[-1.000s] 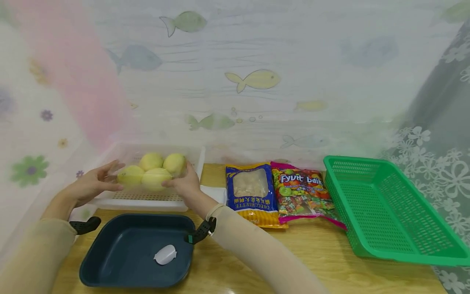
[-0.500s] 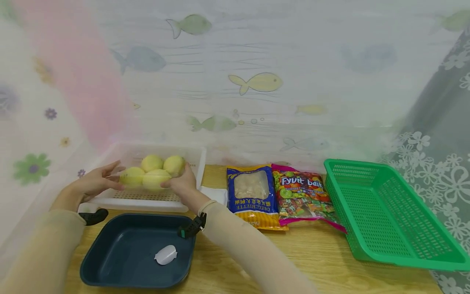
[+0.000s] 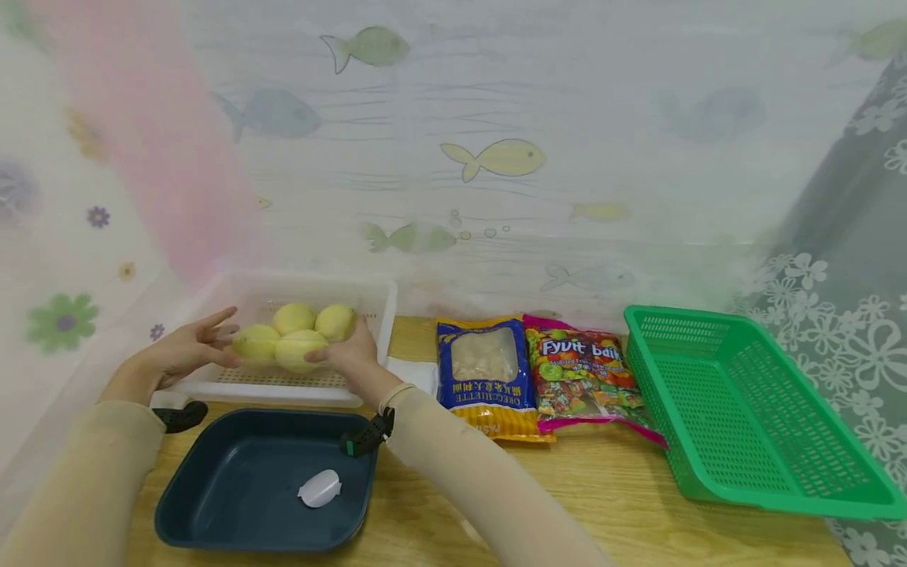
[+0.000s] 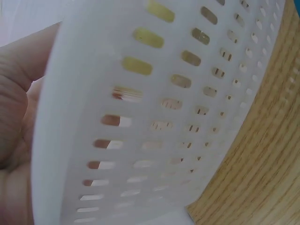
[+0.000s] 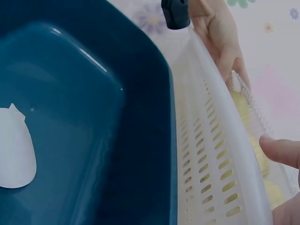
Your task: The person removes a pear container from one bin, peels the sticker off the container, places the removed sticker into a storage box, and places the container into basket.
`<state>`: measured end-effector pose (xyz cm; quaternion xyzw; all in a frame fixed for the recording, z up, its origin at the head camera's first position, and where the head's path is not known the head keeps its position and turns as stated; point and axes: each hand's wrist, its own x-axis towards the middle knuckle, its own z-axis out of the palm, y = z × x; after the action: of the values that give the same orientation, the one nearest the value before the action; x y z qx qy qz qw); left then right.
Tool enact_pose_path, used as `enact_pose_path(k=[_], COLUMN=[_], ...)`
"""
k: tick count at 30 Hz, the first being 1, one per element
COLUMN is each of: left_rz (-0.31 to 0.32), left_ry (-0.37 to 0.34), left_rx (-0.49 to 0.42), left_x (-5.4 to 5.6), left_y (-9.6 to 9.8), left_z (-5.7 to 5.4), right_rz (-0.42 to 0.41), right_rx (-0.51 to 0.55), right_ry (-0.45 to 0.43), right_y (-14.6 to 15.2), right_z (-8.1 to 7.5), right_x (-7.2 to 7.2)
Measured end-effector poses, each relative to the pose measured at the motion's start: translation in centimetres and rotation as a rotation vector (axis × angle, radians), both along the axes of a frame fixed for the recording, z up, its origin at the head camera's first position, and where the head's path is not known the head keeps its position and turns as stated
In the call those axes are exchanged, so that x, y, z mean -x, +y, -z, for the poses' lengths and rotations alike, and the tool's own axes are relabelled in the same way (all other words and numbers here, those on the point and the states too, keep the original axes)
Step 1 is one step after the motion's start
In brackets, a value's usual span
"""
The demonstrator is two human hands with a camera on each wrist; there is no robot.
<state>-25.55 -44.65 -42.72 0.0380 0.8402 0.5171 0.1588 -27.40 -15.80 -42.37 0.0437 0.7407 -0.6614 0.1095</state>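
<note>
Several yellow fruits [image 3: 301,346] sit together in a clear plastic pack inside the white basket [image 3: 283,394]; their exact kind is not plain. My left hand [image 3: 180,353] holds the pack's left end, with the thumb in front and the fingers behind. At the opposite end, my right hand [image 3: 354,354] grips the pack with its thumb over the near fruit. In the left wrist view the basket's slotted wall [image 4: 154,122] hides most of the fruit. The right wrist view catches my right thumb [image 5: 281,151] by the pack's clear ridged edge.
A dark blue tub [image 3: 265,539] with a white oval piece [image 3: 320,489] in it stands in front of the basket. To the right lie a blue pasta bag [image 3: 489,378] and a candy bag [image 3: 584,374]. A green basket [image 3: 744,500] stands at far right.
Both forearms have shifted slightly, and the pack sits a little lower in the white basket than half a second ago. Both hands keep their hold on its ends.
</note>
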Motion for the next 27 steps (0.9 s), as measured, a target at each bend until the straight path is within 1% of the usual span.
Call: enact_pose_path(k=[4, 7, 13, 18, 27], left_rz=[0.005, 0.003, -0.011, -0.002, -0.01], left_ry=[-0.005, -0.014, -0.017, -0.008, -0.003], left_rx=[-0.02, -0.01, 0.032, 0.051, 0.069], left_x=[0.2, 0.2, 0.0, -0.2, -0.4], left_y=[0.2, 0.2, 0.2, 0.4, 0.7], left_z=[0.0, 0.0, -0.6, -0.9, -1.1], right_rz=[0.006, 0.004, 0.008, 0.001, -0.01], right_rx=[-0.01, -0.01, -0.013, -0.013, -0.058], right_ry=[-0.02, -0.025, 0.013, 0.038, 0.04], right_y=[0.1, 0.1, -0.1, 0.0, 0.0], right_z=[-0.3, -0.3, -0.3, -0.4, -0.6], right_x=[0.1, 0.0, -0.5, -0.7, -0.9])
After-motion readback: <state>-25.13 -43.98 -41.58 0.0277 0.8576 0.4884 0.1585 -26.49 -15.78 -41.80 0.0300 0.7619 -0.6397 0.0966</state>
